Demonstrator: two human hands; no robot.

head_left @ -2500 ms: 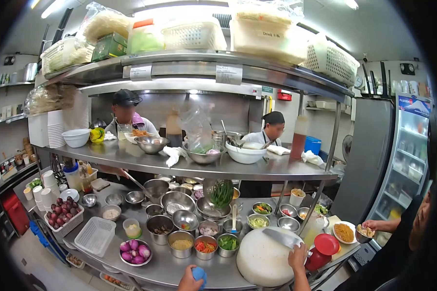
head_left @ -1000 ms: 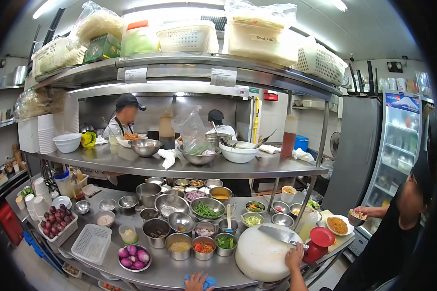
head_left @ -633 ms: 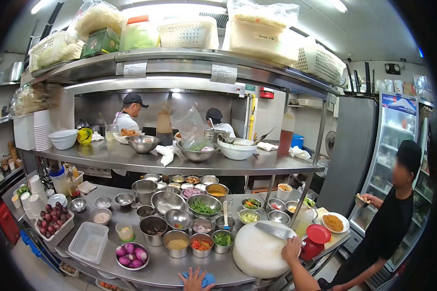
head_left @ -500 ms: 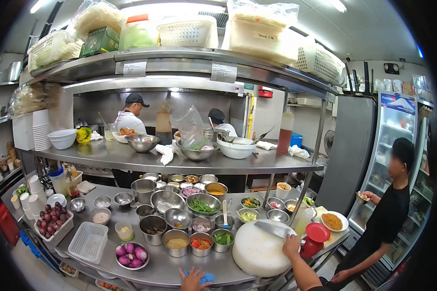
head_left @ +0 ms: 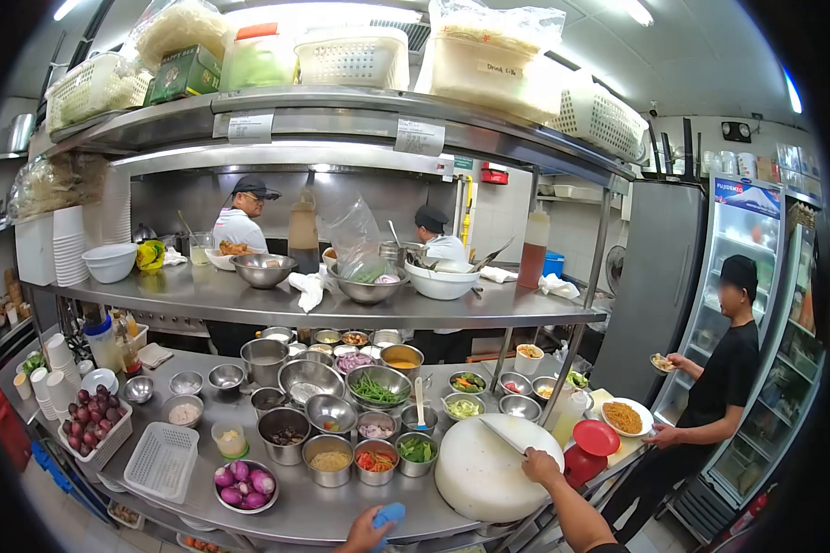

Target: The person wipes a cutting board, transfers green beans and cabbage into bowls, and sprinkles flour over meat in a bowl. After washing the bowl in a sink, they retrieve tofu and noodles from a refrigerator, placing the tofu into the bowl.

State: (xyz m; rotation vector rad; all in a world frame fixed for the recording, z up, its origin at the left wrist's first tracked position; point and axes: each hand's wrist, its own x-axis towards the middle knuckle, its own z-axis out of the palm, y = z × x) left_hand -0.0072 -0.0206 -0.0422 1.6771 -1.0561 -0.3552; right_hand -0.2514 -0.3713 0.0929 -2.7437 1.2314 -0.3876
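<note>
My right hand (head_left: 540, 467) is closed round the handle of a broad-bladed kitchen knife (head_left: 504, 434). Its blade lies over the top of the thick, round white chopping block (head_left: 493, 479), seen nearly edge-on. At the lower middle, by the counter's front edge, my left hand (head_left: 365, 532) grips a blue cloth (head_left: 390, 514), which bunches out past the fingers. Beyond that hand stand metal pots of chopped red peppers (head_left: 375, 461) and green leaves (head_left: 418, 449). A bowl of peeled red onions (head_left: 245, 485) sits to the left.
A red round-topped container (head_left: 596, 441) stands right of the block. A person in black (head_left: 721, 359) at the right holds a small bowl and touches a plate of orange-brown food (head_left: 623, 417). Two people work behind the shelf (head_left: 203, 288). A white basket (head_left: 166, 459) sits left.
My left hand has gone from spread over the blue cloth to gripping it. The knife has turned from flat to nearly edge-on. The person at the right has reached to the plate.
</note>
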